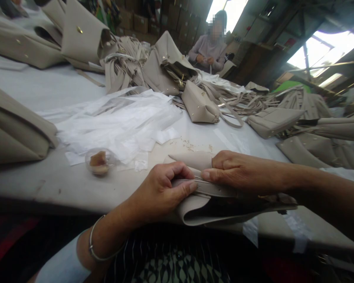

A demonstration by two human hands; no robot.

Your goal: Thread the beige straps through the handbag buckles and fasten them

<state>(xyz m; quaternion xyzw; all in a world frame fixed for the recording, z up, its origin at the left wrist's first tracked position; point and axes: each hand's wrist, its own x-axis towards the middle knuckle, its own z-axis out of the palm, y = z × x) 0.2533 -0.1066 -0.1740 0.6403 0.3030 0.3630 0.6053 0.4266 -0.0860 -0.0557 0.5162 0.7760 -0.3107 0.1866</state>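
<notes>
A beige handbag [194,212] lies on its side at the table's near edge, its dark opening facing me. My left hand [171,184] pinches a beige strap [215,189] by the bag's rim between thumb and fingers. My right hand [227,171] is closed over the bag's upper edge, just right of the left hand, with the thumb pressed on the strap. The right fingertips are partly hidden behind the bag. A round clear dish [102,162] with a brown lump in it sits to the left of my hands.
White sheets [120,122] are heaped beyond my hands, with small golden bits [188,144] beside them. More beige bags [199,102] and bundled straps [126,59] cover the far side. A large bag [14,125] stands at left. Another person [211,47] works across the table.
</notes>
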